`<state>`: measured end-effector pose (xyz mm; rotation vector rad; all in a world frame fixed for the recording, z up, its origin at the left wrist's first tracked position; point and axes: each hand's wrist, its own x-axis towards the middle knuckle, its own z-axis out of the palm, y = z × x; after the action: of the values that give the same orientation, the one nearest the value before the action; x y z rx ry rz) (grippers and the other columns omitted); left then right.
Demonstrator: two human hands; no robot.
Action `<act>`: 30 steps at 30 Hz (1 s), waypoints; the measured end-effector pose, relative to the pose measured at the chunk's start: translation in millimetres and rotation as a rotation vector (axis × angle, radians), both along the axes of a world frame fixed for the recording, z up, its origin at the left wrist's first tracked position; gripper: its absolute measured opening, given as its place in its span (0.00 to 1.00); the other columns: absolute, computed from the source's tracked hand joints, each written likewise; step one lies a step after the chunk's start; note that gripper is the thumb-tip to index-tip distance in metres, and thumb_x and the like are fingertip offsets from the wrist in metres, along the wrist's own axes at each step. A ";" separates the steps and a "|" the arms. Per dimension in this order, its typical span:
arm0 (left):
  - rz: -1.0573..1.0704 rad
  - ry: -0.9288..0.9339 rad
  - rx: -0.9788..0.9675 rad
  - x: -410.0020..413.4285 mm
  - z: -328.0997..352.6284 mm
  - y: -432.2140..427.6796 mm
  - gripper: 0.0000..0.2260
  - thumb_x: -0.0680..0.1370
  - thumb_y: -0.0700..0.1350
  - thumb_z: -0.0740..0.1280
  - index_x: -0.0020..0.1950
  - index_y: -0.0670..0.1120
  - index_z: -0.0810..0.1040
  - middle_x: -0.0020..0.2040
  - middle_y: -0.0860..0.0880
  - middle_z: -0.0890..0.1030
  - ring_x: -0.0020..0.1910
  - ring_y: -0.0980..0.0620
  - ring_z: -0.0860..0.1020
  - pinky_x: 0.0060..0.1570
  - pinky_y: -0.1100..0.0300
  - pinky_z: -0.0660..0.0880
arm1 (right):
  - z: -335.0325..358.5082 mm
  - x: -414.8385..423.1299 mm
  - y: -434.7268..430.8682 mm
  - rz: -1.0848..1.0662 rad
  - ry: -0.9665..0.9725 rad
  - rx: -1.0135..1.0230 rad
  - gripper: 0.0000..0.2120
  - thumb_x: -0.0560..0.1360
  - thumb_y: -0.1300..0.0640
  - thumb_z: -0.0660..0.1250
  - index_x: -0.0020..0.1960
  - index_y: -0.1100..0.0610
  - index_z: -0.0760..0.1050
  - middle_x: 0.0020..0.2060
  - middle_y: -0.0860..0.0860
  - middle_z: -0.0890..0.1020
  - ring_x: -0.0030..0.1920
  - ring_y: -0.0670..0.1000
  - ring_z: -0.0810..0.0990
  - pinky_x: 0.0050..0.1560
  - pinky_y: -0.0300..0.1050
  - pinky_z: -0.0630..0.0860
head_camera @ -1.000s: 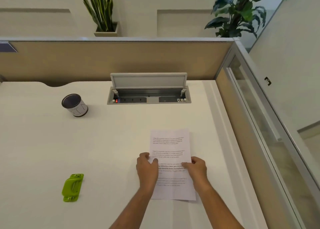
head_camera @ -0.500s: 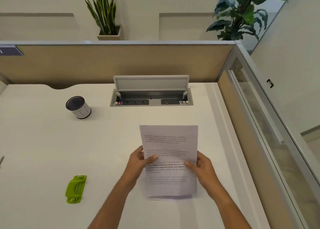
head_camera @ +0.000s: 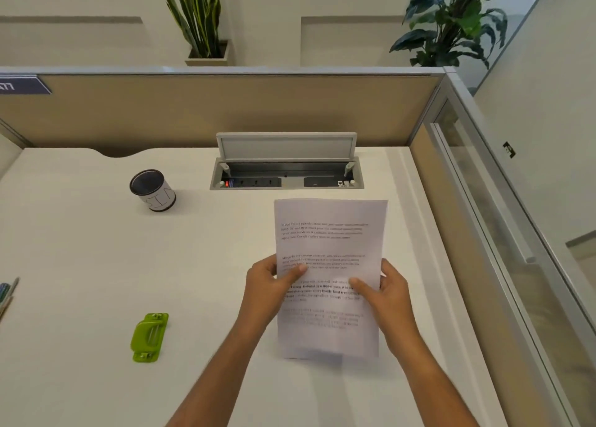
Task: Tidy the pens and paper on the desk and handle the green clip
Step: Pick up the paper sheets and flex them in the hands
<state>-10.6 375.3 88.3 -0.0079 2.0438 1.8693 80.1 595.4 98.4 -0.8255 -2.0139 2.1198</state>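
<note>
- Cut off at the frame's 9 o'clock edge: pens (head_camera: 6, 294), only blurred ends showing.
- Print on the paper (head_camera: 329, 242) too soft to read; lower edge smeared.
- Paper raised off the surface (head_camera: 80, 249), pinched at its left margin by the left hand (head_camera: 267, 289) and at its right margin by the right hand (head_camera: 388, 292).
- Thumbs on the printed face, other fingers hidden behind.
- Green clip (head_camera: 149, 337) flat on the surface at 8 o'clock from the hands, well apart.
- Forearms reaching in from 6 o'clock.

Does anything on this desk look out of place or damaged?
The pens lie loose at the left edge of the desk, apart from the pen cup; the cable box lid stands open. Nothing looks spilled or damaged.
</note>
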 end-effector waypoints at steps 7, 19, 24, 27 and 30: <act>0.019 -0.075 -0.451 12.5 -76.8 20.4 0.09 0.81 0.44 0.76 0.61 0.45 0.88 0.55 0.48 0.89 0.48 0.52 0.88 0.54 0.51 0.87 | -75.2 2.8 -6.3 -0.003 -0.336 0.223 0.12 0.76 0.68 0.75 0.52 0.52 0.82 0.52 0.53 0.89 0.46 0.45 0.87 0.41 0.32 0.81; 0.100 0.010 -0.623 34.3 -93.4 46.8 0.16 0.80 0.42 0.73 0.68 0.47 0.86 0.73 0.49 0.80 0.69 0.44 0.77 0.66 0.47 0.81 | -93.4 0.3 -43.4 -0.091 -0.535 0.617 0.25 0.73 0.62 0.79 0.68 0.57 0.78 0.65 0.57 0.74 0.66 0.62 0.73 0.67 0.57 0.75; 0.132 -0.003 -0.554 35.3 -95.6 50.4 0.14 0.77 0.38 0.74 0.62 0.46 0.87 0.67 0.45 0.83 0.61 0.43 0.83 0.62 0.43 0.84 | -90.7 -8.0 -44.8 -0.104 -0.560 0.517 0.25 0.74 0.60 0.78 0.69 0.56 0.76 0.65 0.58 0.75 0.66 0.63 0.74 0.67 0.59 0.76; 0.190 -0.053 -0.470 33.6 -93.9 48.6 0.11 0.76 0.37 0.76 0.55 0.49 0.84 0.57 0.47 0.85 0.51 0.48 0.86 0.53 0.47 0.87 | -93.9 -10.5 -40.7 -0.138 -0.566 0.431 0.21 0.74 0.60 0.77 0.64 0.54 0.76 0.59 0.57 0.79 0.62 0.63 0.78 0.63 0.61 0.79; 0.218 -0.129 -0.364 30.6 -92.0 44.9 0.14 0.76 0.38 0.78 0.50 0.57 0.82 0.49 0.54 0.87 0.41 0.60 0.87 0.38 0.64 0.84 | -96.4 -9.9 -35.7 -0.216 -0.499 0.291 0.21 0.72 0.66 0.77 0.57 0.53 0.71 0.54 0.57 0.81 0.55 0.63 0.83 0.57 0.62 0.83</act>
<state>20.0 420.2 -3.8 -0.4492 2.3355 1.5364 70.2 559.7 2.0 -1.5474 -2.2454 1.5617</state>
